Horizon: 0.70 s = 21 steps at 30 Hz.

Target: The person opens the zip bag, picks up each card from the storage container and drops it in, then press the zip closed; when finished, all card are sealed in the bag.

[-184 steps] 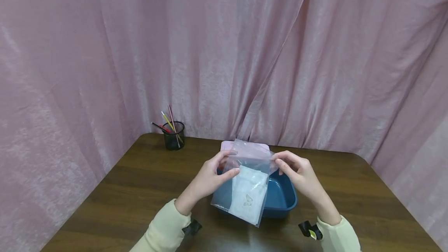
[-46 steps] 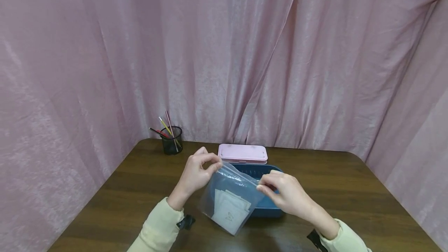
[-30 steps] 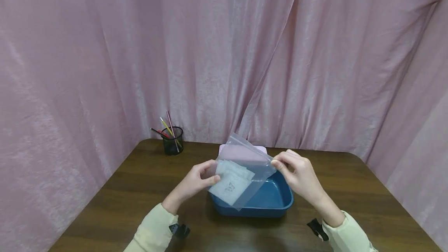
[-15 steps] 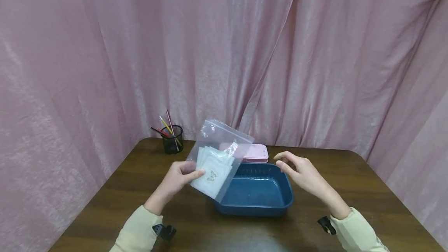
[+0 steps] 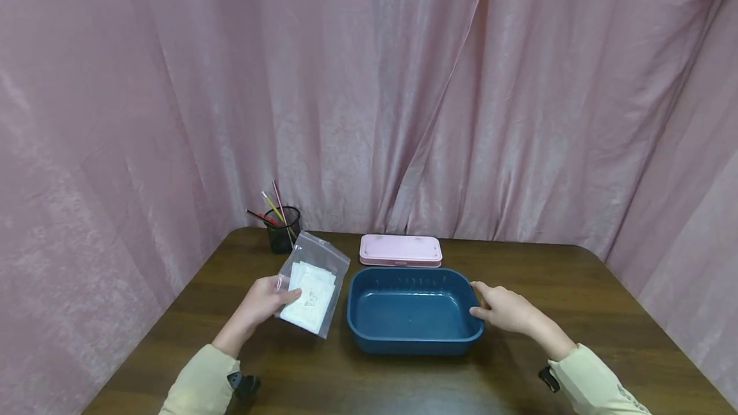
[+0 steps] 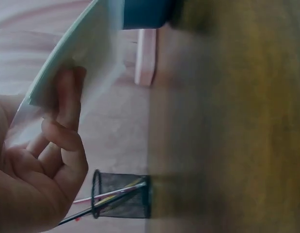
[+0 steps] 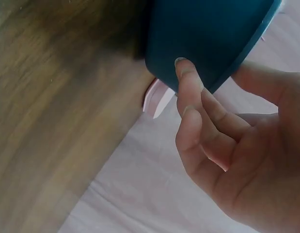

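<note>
My left hand [image 5: 262, 303] holds a clear zip bag [image 5: 337, 268] with its thumb across the front, left of the basin and above the table. Inside the bag lie several flat white packets [image 5: 314, 290], the front one with a small butterfly print. In the left wrist view the fingers [image 6: 70, 104] curl behind the bag. My right hand [image 5: 507, 309] grips the right end of a blue plastic basin [image 5: 412, 346]. The right wrist view shows the thumb over the rim and a fingertip [image 7: 186, 68] against the outer wall. The basin has nothing in it.
A pink pencil case [image 5: 400, 248] lies right behind the basin. Farther left, a black mesh pen cup [image 5: 280, 235] with several pencils stands near the back edge of the brown wooden table [image 5: 530, 268]. Pink curtains [image 5: 346, 114] hang behind and beside the table.
Both hands had the bag over the basin, pinching its top edge. Then the right hand let go and moved down to the basin's right end, while the left carried the bag left.
</note>
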{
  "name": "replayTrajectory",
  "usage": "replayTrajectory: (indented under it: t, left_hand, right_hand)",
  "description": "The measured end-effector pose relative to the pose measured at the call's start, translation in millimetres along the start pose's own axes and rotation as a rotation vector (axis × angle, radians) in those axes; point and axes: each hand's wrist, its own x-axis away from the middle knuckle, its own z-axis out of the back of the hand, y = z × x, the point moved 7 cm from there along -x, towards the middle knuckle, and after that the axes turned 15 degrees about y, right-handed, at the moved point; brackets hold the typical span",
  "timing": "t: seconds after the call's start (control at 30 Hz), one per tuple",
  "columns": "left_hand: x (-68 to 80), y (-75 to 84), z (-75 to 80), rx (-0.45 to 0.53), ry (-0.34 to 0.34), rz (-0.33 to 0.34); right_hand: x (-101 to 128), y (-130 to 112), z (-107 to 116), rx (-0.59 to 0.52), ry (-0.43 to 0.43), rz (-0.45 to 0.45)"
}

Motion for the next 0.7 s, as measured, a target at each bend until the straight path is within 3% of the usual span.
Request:
replayTrajectory:
  t: [0.17,0.33,0.5,0.7]
  left_hand:
    - [2.1,-13.3,-5.6,-0.048,-0.03,0.039]
    - [5.3,-21.0,-3.5,-0.23,-0.027,0.039]
    - [8.2,-23.6,2.1,-0.351,-0.039,0.034]
    - [11.4,-26.4,9.9,-0.526,-0.119,0.01]
  right_hand:
    - [3,-5,-3,-0.027,-0.012,0.0]
    - [6,-5,-5,-0.036,-0.011,-0.004]
    - [8,-6,-4,-0.032,0.022,0.03]
    - [11,-2,-2,-0.037,0.004,0.025]
